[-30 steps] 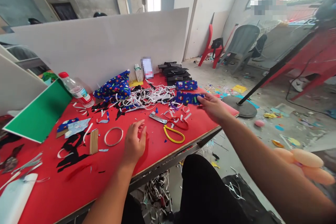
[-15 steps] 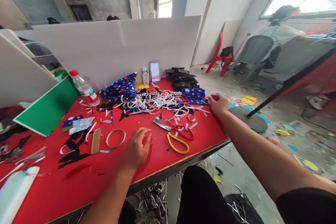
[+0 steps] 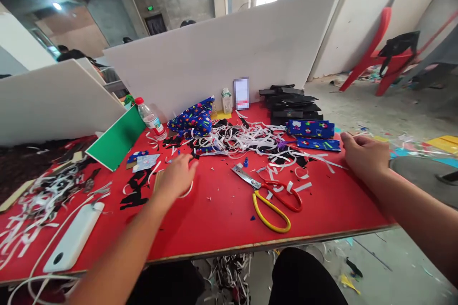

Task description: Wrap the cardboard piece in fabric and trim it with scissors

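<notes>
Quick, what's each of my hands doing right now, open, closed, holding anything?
Left hand: open, over the table, holding nothing visible.
Right hand: loosely open, beside the blue strip, no grip visible.

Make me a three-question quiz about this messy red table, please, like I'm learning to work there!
1. True or false: the clear plastic bottle with a red cap is left of the small white-and-green carton.
2. Which is nearest the bare right hand?
A) a flat green rectangular board
B) a flat blue patterned fabric strip
C) a black bag on a red plastic chair
3. Fill in: the metal-bladed scissors have one red handle and one ____ handle.

Key: 1 true; 2 B; 3 yellow.
</notes>
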The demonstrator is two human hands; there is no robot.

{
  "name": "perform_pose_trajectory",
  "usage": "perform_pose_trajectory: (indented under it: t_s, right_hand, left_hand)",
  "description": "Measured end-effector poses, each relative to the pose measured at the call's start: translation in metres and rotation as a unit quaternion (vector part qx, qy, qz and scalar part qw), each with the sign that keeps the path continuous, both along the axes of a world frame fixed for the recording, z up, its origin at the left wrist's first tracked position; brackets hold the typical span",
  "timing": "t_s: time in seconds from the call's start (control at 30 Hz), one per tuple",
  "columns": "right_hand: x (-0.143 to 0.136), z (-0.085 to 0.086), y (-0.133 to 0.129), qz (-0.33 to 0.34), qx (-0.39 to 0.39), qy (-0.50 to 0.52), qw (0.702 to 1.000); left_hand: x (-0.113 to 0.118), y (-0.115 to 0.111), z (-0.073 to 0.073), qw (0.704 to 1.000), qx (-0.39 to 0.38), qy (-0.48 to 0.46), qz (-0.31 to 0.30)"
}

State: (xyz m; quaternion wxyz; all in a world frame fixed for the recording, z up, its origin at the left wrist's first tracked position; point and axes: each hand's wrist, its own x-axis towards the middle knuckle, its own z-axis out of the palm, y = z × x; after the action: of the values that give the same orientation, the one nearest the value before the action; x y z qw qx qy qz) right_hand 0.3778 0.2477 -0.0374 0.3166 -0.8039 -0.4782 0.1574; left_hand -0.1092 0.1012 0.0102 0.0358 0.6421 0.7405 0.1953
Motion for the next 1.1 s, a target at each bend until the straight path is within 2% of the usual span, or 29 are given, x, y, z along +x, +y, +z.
perform_pose_trajectory:
  t_s: [0.1,0.17,0.3,0.47,0.53,0.6,0.67,0.73,0.87,0.97,1.1]
  right_hand:
    - [0.001,-0.001,0.002,-0.003,-0.008,0.003,1.0]
    - [0.002,-0.002,0.003,0.001,-0.006,0.007,1.0]
    - [0.004,-0.004,0.005,0.017,0.013,0.012,1.0]
    - [0.006,-0.009,0.007,0.024,0.051,0.002,0.998]
    - [0.005,-0.01,0.008,0.025,0.072,-0.003,0.997]
    - [0.004,-0.009,0.008,0.027,0.09,-0.005,0.996]
    - [0.001,-0.007,0.007,0.028,0.101,-0.003,0.994]
    - [-0.001,-0.004,0.006,0.027,0.104,-0.002,0.994]
    - [-0.002,-0.002,0.006,0.025,0.098,-0.006,0.995]
    - [0.0,-0.004,0.007,0.027,0.094,-0.014,0.995]
    - [0.004,-0.01,0.009,0.04,0.1,-0.029,0.994]
  left_hand:
    - [-0.042,0.065,0.009,0.995,-0.039,0.043,0.079]
    - [-0.056,0.103,0.01,0.991,-0.046,0.061,0.11]
    - [-0.063,0.16,0.015,0.99,-0.041,0.079,0.114]
    - [-0.076,0.216,0.045,0.988,0.03,0.086,0.126]
    - [-0.086,0.223,0.053,0.987,0.051,0.095,0.119]
    - [-0.097,0.217,0.051,0.984,0.051,0.112,0.13]
    - [-0.105,0.203,0.04,0.977,0.029,0.129,0.167]
    - [-0.11,0.191,0.025,0.972,-0.029,0.136,0.189]
    - [-0.11,0.186,0.001,0.956,-0.124,0.142,0.222]
    - [-0.107,0.19,-0.004,0.947,-0.146,0.153,0.24]
    - [-0.1,0.19,-0.002,0.945,-0.137,0.171,0.243]
